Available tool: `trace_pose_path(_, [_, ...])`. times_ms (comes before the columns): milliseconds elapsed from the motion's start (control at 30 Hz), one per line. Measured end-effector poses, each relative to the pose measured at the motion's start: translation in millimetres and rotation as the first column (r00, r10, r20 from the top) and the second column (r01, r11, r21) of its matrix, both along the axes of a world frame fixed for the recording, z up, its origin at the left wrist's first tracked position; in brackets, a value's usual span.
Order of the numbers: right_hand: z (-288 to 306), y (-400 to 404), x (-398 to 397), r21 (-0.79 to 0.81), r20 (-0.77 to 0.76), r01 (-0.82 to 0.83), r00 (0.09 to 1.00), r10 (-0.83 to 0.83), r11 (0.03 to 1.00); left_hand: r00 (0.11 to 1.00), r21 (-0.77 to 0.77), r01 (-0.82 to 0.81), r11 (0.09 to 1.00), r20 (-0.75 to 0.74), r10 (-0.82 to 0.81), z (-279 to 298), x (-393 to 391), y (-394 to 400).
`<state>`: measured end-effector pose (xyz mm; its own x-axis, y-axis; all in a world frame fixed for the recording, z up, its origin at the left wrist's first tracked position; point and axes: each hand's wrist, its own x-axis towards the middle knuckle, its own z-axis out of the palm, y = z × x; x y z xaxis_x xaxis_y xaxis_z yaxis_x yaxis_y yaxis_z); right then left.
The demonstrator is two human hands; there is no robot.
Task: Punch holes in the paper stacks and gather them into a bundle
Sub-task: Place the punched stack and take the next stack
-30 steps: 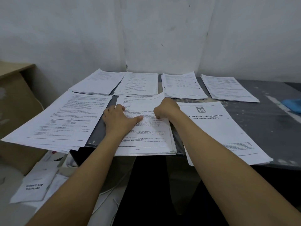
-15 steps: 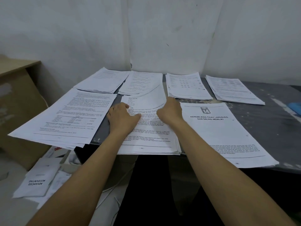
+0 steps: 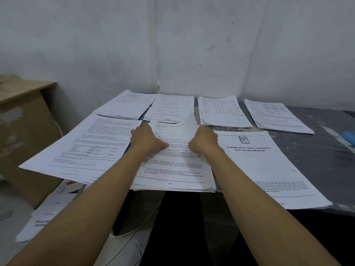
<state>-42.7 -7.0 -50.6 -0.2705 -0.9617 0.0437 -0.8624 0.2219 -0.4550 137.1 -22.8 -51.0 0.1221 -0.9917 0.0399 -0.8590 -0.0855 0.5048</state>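
Left hand (image 3: 147,140) presses flat on the middle paper stack (image 3: 172,169) at the table's (image 3: 317,169) near edge, steadying it; right hand (image 3: 203,141) pinches the lifted top sheet (image 3: 178,129), probably peeling pages off.

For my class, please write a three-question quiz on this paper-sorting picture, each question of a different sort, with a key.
1. True or false: both hands rest on the same paper stack.
2. How many paper stacks lie in the far row by the wall? A) two B) four C) six
3. Fill in: the stack headed with the number ___ lies just right of the right hand.

Key
1. True: the left hand and right hand are on the middle stack, whose top sheet is lifting.
2. B, for example the far-right stack.
3. 14, on the chapter stack.
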Motion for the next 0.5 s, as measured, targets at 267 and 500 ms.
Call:
trace_pose_path(267, [4.2,0.3,-5.9,0.051,0.11,0.024,0.994,-0.03,0.998,0.999,0.212,0.017,0.977,-0.03,-0.011,23.0,6.9,-22.2])
trace_pose_path(500, [7.6,4.2,-3.9,0.056,0.157,0.036,0.987,-0.044,0.998,0.999,0.212,-0.015,0.977,-0.044,0.024,18.2,2.6,-22.6])
